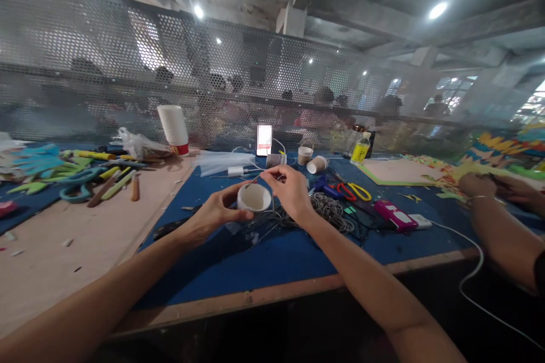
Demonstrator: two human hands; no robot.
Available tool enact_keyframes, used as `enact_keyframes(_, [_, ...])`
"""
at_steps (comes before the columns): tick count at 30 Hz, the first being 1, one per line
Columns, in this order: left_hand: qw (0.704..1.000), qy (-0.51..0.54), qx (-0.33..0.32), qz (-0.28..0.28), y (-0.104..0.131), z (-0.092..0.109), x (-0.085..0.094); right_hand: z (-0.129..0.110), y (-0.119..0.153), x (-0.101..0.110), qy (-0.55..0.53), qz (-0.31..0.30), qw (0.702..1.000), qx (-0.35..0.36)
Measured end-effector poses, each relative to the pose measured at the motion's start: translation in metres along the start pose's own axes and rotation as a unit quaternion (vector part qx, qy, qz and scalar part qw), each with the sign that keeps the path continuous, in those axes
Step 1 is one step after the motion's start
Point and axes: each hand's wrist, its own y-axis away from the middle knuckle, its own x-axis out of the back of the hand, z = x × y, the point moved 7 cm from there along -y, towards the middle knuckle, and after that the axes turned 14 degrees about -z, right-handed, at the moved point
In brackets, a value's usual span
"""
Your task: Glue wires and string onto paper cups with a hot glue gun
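A small white cup [254, 198] with a pale inside is tilted toward the camera above the blue mat [238, 269]. My left hand [219, 208] grips its left side, with the thumb along the front. Over the cup's right rim, my right hand [289, 190] pinches a thin strand, part of which runs to the rim; its far end is hard to make out. Just right of and below my right hand lies a tangle of grey cord [332, 211].
Stacked paper cups [174, 127] and teal scissors [79, 184] are at the left. A lit phone [264, 140] stands behind. Yellow-handled scissors [359, 191], a magenta device [394, 216] and a bottle [360, 148] are right. Another person's hands [479, 186] work at far right.
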Motion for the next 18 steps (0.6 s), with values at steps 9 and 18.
enact_keyframes(9, [1.000, 0.000, 0.001, 0.000, 0.0013, 0.0027, -0.0016, 0.0011, -0.0014, -0.0022, -0.011, -0.002, 1.000, -0.007])
enact_keyframes(18, [1.000, -0.005, 0.001, 0.004, 0.0012, 0.0038, -0.0022, 0.0045, -0.0034, -0.0047, -0.022, -0.001, 1.000, -0.010])
